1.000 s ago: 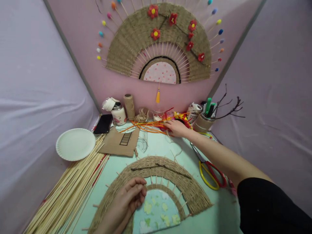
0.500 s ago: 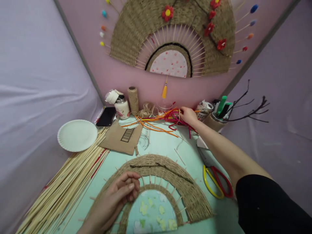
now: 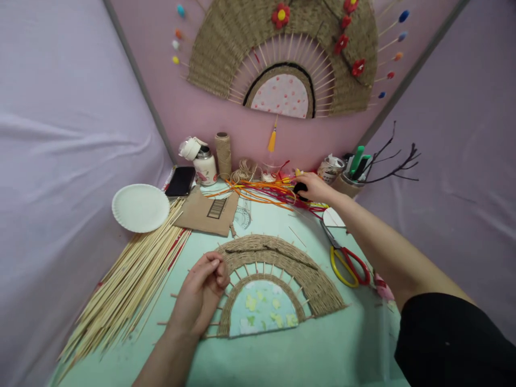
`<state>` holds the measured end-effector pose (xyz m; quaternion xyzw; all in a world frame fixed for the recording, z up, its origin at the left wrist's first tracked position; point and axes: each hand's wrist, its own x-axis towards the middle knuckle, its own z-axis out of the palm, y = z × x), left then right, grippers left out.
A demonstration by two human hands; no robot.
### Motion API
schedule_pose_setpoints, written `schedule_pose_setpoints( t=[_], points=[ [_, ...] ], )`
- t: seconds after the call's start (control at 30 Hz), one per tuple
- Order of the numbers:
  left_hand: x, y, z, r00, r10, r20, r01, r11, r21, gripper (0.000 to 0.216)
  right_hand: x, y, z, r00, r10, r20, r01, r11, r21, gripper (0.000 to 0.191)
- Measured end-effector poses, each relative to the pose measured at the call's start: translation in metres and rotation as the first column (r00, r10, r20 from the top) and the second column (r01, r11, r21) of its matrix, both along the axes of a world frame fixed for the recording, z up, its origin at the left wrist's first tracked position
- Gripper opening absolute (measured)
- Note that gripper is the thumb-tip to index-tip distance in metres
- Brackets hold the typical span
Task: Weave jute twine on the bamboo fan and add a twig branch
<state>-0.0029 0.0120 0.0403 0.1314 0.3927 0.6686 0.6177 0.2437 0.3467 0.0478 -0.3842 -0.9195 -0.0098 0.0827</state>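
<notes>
A half-round woven fan [image 3: 274, 263] of jute twine and sticks lies on the pale green table [image 3: 322, 355]. My left hand [image 3: 200, 293] rests on its left side, fingers curled loosely against the weave. My right hand [image 3: 314, 186] reaches to the back of the table, into a heap of orange, red and yellow pipe cleaners [image 3: 262, 192]. Its fingers are closed round something dark among them that I cannot name.
A bundle of bamboo sticks [image 3: 129, 285] lies at the left beside a white paper plate [image 3: 140, 207]. Cardboard [image 3: 207, 211], a phone [image 3: 180, 181], a flask [image 3: 205, 164] and a twine spool [image 3: 223, 153] stand behind. Scissors [image 3: 349, 263] lie at the right. A finished fan [image 3: 282, 48] hangs on the wall.
The view has tilted down and drawn back. My right hand moved along the pipe cleaners and closed on something dark. My left hand stayed on the fan.
</notes>
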Motion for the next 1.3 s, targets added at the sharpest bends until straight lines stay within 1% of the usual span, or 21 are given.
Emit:
schedule_pose_setpoints(
  t=[0.1,0.13,0.2,0.27,0.33,0.4,0.43,0.5,0.6,0.63,0.7,0.8,0.87,1.0,1.03,1.1,1.17,1.2,1.27,1.3],
  points=[
    [-0.001,0.002,0.003,0.99,0.09,0.113,-0.092,0.996,0.015,0.003,0.017,0.0,0.006,0.997,-0.075,0.009,0.074,0.996,0.052,0.036],
    [-0.001,0.002,0.004,0.984,0.108,0.143,-0.111,0.994,0.01,0.003,0.021,-0.001,0.006,0.997,-0.083,-0.003,0.083,0.994,0.066,0.035],
    [-0.002,0.002,0.005,0.976,0.122,0.181,-0.124,0.992,0.002,0.005,0.025,-0.004,0.004,0.999,-0.048,-0.022,0.05,0.995,0.087,0.036],
    [-0.001,0.001,0.006,0.975,0.112,0.193,-0.114,0.993,-0.002,0.005,0.025,-0.008,-0.001,1.0,-0.008,-0.019,0.01,0.995,0.102,0.047],
    [0.0,0.001,0.005,0.976,0.094,0.196,-0.093,0.996,-0.011,0.005,0.023,-0.01,-0.006,0.999,-0.03,0.012,0.029,0.994,0.102,0.061],
    [0.0,0.001,0.004,0.976,0.081,0.204,-0.077,0.997,-0.025,0.005,0.019,-0.01,-0.012,0.991,-0.12,0.052,0.115,0.99,0.083,0.069],
    [0.001,0.002,0.004,0.975,0.077,0.209,-0.072,0.997,-0.031,0.004,0.017,-0.01,-0.014,0.982,-0.172,0.072,0.168,0.984,0.067,0.07],
    [0.0,0.002,0.002,0.973,0.071,0.22,-0.063,0.997,-0.042,0.004,0.014,-0.009,-0.018,0.959,-0.264,0.102,0.262,0.964,0.029,0.068],
    [0.0,0.002,0.001,0.97,0.061,0.235,-0.048,0.997,-0.06,0.004,0.009,-0.011,-0.019,0.937,-0.327,0.12,0.329,0.944,0.002,0.063],
    [-0.001,0.002,0.0,0.969,0.058,0.239,-0.043,0.997,-0.068,0.004,0.008,-0.013,-0.019,0.93,-0.349,0.12,0.349,0.937,0.015,0.061],
    [-0.001,0.001,0.0,0.967,0.057,0.247,-0.038,0.996,-0.082,0.005,0.007,-0.017,-0.018,0.902,-0.418,0.102,0.411,0.908,0.086,0.057],
    [-0.001,0.001,-0.001,0.966,0.053,0.255,-0.03,0.995,-0.094,0.005,0.007,-0.021,-0.017,0.846,-0.53,0.059,0.511,0.837,0.195,0.053],
    [0.0,0.001,-0.001,0.966,0.046,0.256,-0.022,0.995,-0.094,0.005,0.007,-0.021,-0.016,0.833,-0.551,0.059,0.531,0.823,0.201,0.052],
    [0.0,0.002,-0.001,0.965,0.039,0.261,-0.013,0.995,-0.098,0.006,0.004,-0.022,-0.006,0.858,-0.506,0.086,0.495,0.86,0.124,0.056],
    [0.0,0.002,-0.001,0.964,0.041,0.261,-0.015,0.995,-0.102,0.006,0.001,-0.023,-0.002,0.872,-0.486,0.063,0.475,0.87,0.135,0.054],
    [0.0,0.002,-0.001,0.966,0.045,0.256,-0.019,0.994,-0.103,0.006,-0.006,-0.026,0.004,0.91,-0.413,-0.014,0.407,0.89,0.205,0.041],
    [0.0,0.002,-0.001,0.967,0.04,0.252,-0.016,0.995,-0.097,0.006,-0.014,-0.031,0.008,0.956,-0.284,-0.07,0.292,0.914,0.282,0.028],
    [0.0,0.001,-0.001,0.968,0.034,0.25,-0.011,0.996,-0.092,0.006,-0.019,-0.034,0.009,0.976,-0.207,-0.07,0.218,0.928,0.303,0.025],
    [0.0,0.001,-0.001,0.968,0.025,0.248,-0.003,0.996,-0.088,0.005,-0.029,-0.039,0.008,0.998,-0.063,-0.025,0.067,0.946,0.316,0.023],
    [0.0,0.001,-0.001,0.969,0.023,0.246,-0.001,0.996,-0.087,0.005,-0.033,-0.041,0.005,1.0,-0.015,0.008,0.012,0.949,0.314,0.023]
  ],
)
